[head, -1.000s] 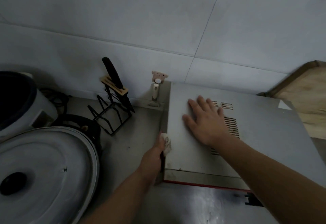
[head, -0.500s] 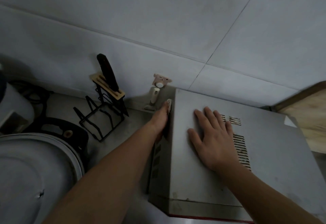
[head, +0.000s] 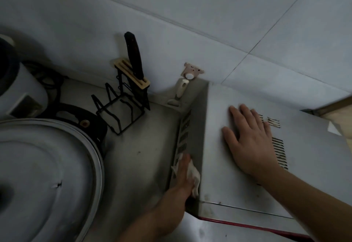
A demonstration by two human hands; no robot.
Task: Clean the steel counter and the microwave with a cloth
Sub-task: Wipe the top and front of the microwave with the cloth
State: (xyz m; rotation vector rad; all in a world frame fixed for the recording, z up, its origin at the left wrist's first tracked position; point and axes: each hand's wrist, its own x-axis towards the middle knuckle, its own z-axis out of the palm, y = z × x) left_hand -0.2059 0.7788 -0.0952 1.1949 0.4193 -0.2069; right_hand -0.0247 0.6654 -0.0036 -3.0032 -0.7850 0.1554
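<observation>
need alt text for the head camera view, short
A person's left hand presses a white cloth against the vented left side of a grey microwave, while the right hand lies flat on its top. Left of it on the steel counter stands a black rack holding a knife.

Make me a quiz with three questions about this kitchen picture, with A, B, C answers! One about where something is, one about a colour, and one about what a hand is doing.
1. Where is the cloth?
A. On top of the microwave
B. Against the microwave's left side
C. Hanging in the knife rack

2. What colour is the knife handle?
A. Dark
B. Yellow
C. White

3. What is the right hand doing?
A. Holding the knife
B. Making a fist
C. Lying flat, fingers spread

Answers:
1. B: the left hand presses the cloth onto the vented side panel of the microwave.
2. A: the handle sticking up from the rack looks black.
3. C: the open palm rests on the microwave's top.
</observation>
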